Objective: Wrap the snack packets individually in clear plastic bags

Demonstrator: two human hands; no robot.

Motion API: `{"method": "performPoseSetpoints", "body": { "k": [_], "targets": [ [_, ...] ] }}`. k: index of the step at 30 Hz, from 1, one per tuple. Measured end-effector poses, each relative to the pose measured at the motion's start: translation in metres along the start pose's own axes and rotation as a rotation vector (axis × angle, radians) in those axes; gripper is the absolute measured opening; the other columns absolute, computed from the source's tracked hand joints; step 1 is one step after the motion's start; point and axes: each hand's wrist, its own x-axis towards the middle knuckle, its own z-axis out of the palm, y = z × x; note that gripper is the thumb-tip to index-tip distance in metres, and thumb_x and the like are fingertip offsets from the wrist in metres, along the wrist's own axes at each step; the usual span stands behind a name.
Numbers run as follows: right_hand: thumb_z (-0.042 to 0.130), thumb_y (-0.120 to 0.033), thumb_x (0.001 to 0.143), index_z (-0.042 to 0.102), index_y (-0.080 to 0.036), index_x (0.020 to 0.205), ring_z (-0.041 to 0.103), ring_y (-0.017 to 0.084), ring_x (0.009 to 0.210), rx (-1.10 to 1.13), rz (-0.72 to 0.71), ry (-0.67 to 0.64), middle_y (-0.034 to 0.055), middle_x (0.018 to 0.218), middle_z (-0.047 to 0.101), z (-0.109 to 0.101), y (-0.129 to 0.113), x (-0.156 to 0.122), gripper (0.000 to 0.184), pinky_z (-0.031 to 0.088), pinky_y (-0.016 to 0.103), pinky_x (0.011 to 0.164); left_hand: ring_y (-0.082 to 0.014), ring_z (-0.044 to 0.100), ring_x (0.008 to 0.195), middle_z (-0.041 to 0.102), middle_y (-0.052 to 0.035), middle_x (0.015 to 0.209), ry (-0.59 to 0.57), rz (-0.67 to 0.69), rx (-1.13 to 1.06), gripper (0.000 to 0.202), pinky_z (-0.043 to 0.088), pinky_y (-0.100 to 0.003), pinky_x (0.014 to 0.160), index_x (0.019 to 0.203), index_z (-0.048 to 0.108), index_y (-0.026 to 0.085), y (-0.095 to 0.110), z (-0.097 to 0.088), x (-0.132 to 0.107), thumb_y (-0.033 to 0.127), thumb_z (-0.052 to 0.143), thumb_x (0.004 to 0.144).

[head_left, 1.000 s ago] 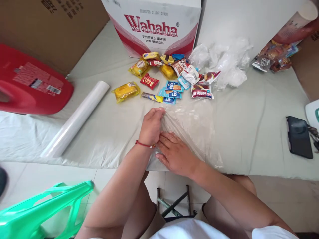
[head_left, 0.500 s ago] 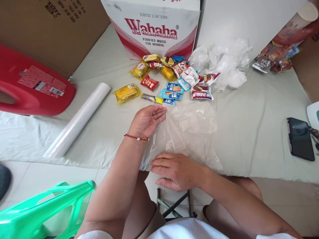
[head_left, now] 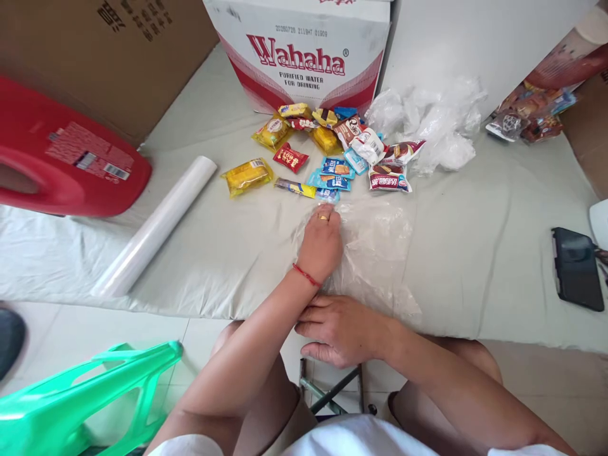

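A clear plastic bag (head_left: 377, 244) lies flat on the cloth-covered surface in front of me. My left hand (head_left: 323, 244), with a ring and a red bracelet, rests palm down on its left part. Those fingers are curled together, and their tips are hidden. Close to the cloth's front edge, my right hand (head_left: 339, 329) lies palm down with fingers stretched out, touching the bag's near end below my left wrist. Just beyond my left hand are blue snack packets (head_left: 335, 177) and a thin yellow-and-blue packet (head_left: 294, 187).
Yellow-wrapped cakes (head_left: 247, 177), a red packet (head_left: 291, 158) and chocolate pie packets (head_left: 390, 177) lie before a Wahaha carton (head_left: 304, 63). Crumpled clear bags (head_left: 434, 126) sit to their right. A plastic roll (head_left: 156, 225) and red jug (head_left: 71, 152) are left; a phone (head_left: 577, 269) is right.
My left hand has turned from palm up to palm down and moved right over the bag, its fingers now curled. My right hand has barely moved. The view has shifted slightly.
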Motion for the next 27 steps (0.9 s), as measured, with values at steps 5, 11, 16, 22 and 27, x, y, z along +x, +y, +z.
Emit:
{"method": "performPoseSetpoints", "body": {
  "k": [5, 11, 16, 22, 27],
  "targets": [
    [0.055, -0.037, 0.1, 0.071, -0.016, 0.092, 0.067, 0.021, 0.1, 0.061, -0.019, 0.104, 0.0075, 0.097, 0.076, -0.006, -0.002, -0.003, 0.027, 0.054, 0.033, 0.094, -0.0318, 0.041, 0.148, 0.054, -0.0202, 0.151, 0.015, -0.01, 0.129, 0.039, 0.031, -0.051, 0.122, 0.126, 0.062, 0.008, 0.0, 0.002, 0.001, 0.03, 0.04, 0.103],
    [0.049, -0.02, 0.102, 0.067, -0.02, 0.096, 0.066, 0.014, 0.072, 0.191, 0.214, 0.667, 0.0025, 0.079, 0.073, -0.045, -0.004, -0.009, 0.018, 0.055, 0.028, 0.072, -0.031, 0.033, 0.153, 0.039, -0.0164, 0.164, -0.065, -0.022, 0.216, 0.054, 0.023, -0.065, 0.122, 0.148, 0.049, 0.014, 0.01, 0.001, -0.012, 0.042, 0.031, 0.105],
    [0.048, -0.025, 0.102, 0.054, -0.013, 0.142, 0.054, 0.025, 0.136, -0.199, 0.43, 0.69, 0.0172, 0.139, 0.064, -0.05, 0.02, -0.007, 0.042, 0.045, 0.047, 0.114, -0.0299, 0.026, 0.156, 0.03, -0.0141, 0.168, -0.146, 0.056, 0.228, 0.056, 0.018, -0.069, 0.121, 0.157, 0.04, 0.019, 0.014, 0.0, -0.022, 0.038, 0.029, 0.105],
    [0.032, -0.045, 0.107, 0.035, -0.015, 0.16, 0.024, 0.031, 0.156, -0.447, 0.873, 0.302, 0.0118, 0.166, 0.034, -0.047, 0.063, -0.032, 0.061, 0.019, 0.061, 0.126, -0.0276, 0.033, 0.154, 0.035, -0.012, 0.166, -0.122, 0.07, 0.17, 0.055, 0.019, -0.067, 0.122, 0.158, 0.036, 0.021, 0.011, -0.003, -0.021, 0.038, 0.023, 0.107],
    [0.028, -0.046, 0.108, 0.039, -0.012, 0.158, 0.024, 0.031, 0.157, -0.56, 1.006, 0.256, 0.0124, 0.167, 0.031, -0.059, 0.08, -0.059, 0.062, 0.024, 0.055, 0.126, -0.025, 0.033, 0.154, 0.036, -0.0112, 0.166, -0.095, 0.023, 0.154, 0.057, 0.021, -0.063, 0.124, 0.157, 0.039, 0.019, 0.003, -0.008, -0.019, 0.042, 0.021, 0.108]
  ]
}}
